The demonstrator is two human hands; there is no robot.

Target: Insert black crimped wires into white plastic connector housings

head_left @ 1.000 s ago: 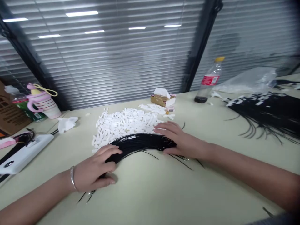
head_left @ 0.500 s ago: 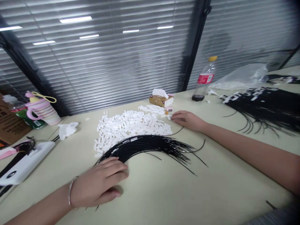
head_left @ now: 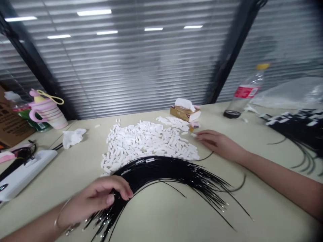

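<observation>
Bench (head_left: 161, 218) carries a black wire bundle (head_left: 164, 168), arced at 6 o'clock of white pieces (head_left: 148, 137). Left hand (head_left: 97, 195) over bundle's 8 o'clock end, fingers apart from thumb. Right hand (head_left: 222, 143) at pieces' 3 o'clock; can't tell grip.

Wire bundle (head_left: 164, 169): black, smooth plastic-looking sheathing with a satin sheen — tips showing bright, metallic glints. Small pieces (head_left: 141, 134): white, plastic by look, matt. Desk (head_left: 174, 215): pale, smooth, low-sheen top. Bottle (head_left: 244, 92): clear, glossy plastic with a red printed label. Tissue box (head_left: 180, 113): printed card; the tissue (head_left: 184, 103) is creased white paper. Bag (head_left: 287, 94): thin, translucent plastic film — crinkled. Carton (head_left: 10, 126): matt brown cardboard.
</observation>
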